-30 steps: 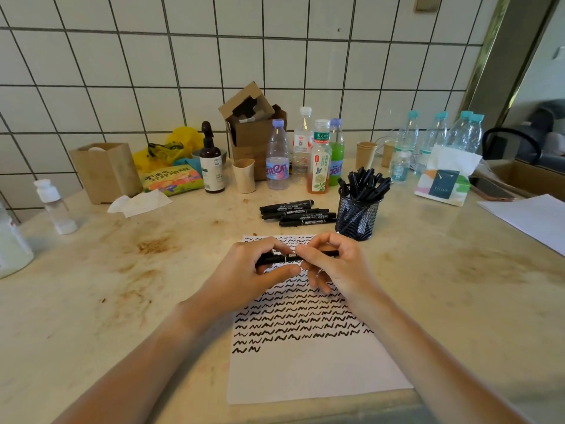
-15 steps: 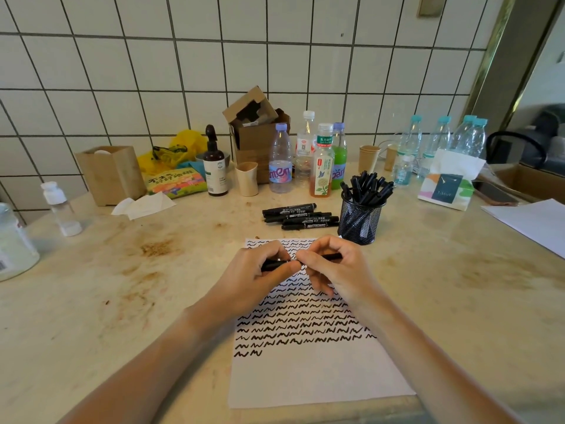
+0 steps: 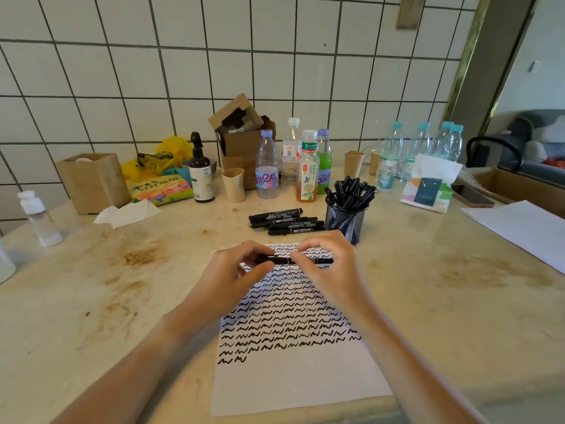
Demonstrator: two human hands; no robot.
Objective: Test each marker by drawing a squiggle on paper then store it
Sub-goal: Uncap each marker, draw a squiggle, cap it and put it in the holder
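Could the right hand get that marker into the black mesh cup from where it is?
Probably yes: the right hand grips the black marker just in front of the black mesh pen cup, with nothing between, though the cup looks crowded.

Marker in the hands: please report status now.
Left hand and right hand both grip one black marker, level above squiggle paper. Loose markers beside mesh cup. Nothing blocks.
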